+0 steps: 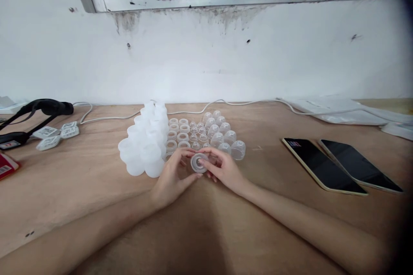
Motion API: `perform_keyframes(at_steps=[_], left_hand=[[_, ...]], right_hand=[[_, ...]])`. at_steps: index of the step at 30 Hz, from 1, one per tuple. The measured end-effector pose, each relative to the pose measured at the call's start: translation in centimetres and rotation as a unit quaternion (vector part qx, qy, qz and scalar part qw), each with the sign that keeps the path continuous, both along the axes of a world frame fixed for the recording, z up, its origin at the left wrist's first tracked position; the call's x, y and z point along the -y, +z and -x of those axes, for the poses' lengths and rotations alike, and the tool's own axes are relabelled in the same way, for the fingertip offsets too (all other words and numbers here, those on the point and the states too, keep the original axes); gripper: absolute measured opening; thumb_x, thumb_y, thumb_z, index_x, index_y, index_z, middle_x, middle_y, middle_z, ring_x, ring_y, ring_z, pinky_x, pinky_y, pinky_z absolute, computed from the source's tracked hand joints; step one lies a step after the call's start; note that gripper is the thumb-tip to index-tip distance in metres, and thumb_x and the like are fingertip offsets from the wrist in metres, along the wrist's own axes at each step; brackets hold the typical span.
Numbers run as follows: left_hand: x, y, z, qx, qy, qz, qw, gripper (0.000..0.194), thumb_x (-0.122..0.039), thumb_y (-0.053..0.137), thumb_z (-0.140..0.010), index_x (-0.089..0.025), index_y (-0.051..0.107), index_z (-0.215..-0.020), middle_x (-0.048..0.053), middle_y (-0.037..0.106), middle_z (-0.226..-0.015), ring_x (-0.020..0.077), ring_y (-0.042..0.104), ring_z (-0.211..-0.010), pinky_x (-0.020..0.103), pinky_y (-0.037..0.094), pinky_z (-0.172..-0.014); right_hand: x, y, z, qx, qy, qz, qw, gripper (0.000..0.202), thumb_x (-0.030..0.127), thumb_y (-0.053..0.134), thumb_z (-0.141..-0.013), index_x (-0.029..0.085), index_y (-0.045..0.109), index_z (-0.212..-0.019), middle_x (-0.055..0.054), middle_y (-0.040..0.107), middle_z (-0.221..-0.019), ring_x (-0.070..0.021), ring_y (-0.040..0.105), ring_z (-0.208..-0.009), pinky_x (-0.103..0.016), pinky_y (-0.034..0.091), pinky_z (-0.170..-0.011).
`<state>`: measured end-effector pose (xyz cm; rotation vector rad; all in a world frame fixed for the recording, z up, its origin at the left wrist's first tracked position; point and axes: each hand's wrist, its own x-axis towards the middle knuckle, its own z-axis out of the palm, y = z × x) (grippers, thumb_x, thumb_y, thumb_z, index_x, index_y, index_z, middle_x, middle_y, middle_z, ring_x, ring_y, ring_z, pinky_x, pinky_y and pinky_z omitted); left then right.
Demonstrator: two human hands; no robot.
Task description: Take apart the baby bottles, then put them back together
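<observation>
Head view: writing is scarce and hardly legible. The nearer phone point(322, 166) on the right bears a small blue-and-red mark at its upper corner, its letters too small to make out. At the left, white blocks point(48, 142) carry dark print that cannot be read, a black strap point(45, 107) has a small label, and a red package point(7, 166) cut off by the edge shows a barcode. A second phone point(358, 165) lies just beside the first.

At the middle of the table point(267, 154), the left hand point(174, 175) and right hand point(222, 168) together grip a clear round piece point(195, 166), the right thumb over its centre. Behind them stand, left to right, frosted white containers point(143, 142), pale rings point(172, 139), small clear nipple-shaped pieces point(202, 138) and clear domed caps point(225, 128); the hands hide part of the nearest rings. Farther back, a white cable point(222, 100) runs along the wall point(193, 60) toward a plastic bag point(329, 109).
</observation>
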<state>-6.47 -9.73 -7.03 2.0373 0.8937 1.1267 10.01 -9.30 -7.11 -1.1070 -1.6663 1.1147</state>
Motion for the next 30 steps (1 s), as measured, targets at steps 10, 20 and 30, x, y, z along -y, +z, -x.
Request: perform_keyframes(at_steps=[10,20,30], left_hand=[[-0.4,-0.5,-0.62,0.082,-0.04,0.159,0.983,0.019,-0.029,0.048,-0.078,-0.013,0.044,-0.089,0.005,0.053,-0.085,0.0121,0.055,-0.077,0.026,0.046,-0.07],[-0.48,-0.4,-0.45,0.077,-0.018,0.176,0.981,0.018,-0.028,0.05,-0.076,-0.013,0.047,-0.085,0.003,0.053,-0.078,0.0092,0.052,-0.067,0.02,0.043,-0.057],[-0.68,-0.63,-0.42,0.044,-0.004,0.167,0.985,0.019,-0.031,0.051,-0.075,-0.014,0.045,-0.082,0.001,0.052,-0.07,0.0102,0.052,-0.064,0.022,0.043,-0.058]], right_hand=[[0.06,0.16,0.33,0.137,-0.016,-0.163,0.977,0.009,0.019,0.047,-0.074,0.016,0.053,-0.081,-0.001,0.055,-0.074,-0.0091,0.049,-0.063,-0.019,0.04,-0.053],[0.71,0.6,0.32,0.175,0.001,-0.208,0.962,0.015,0.024,0.042,-0.08,0.016,0.053,-0.086,-0.002,0.054,-0.073,-0.0092,0.048,-0.061,-0.02,0.037,-0.054],[0.92,0.17,0.38,0.208,-0.015,-0.236,0.949,0.012,0.019,0.04,-0.08,0.016,0.051,-0.085,0.001,0.05,-0.065,-0.0078,0.044,-0.055,-0.02,0.036,-0.053]])
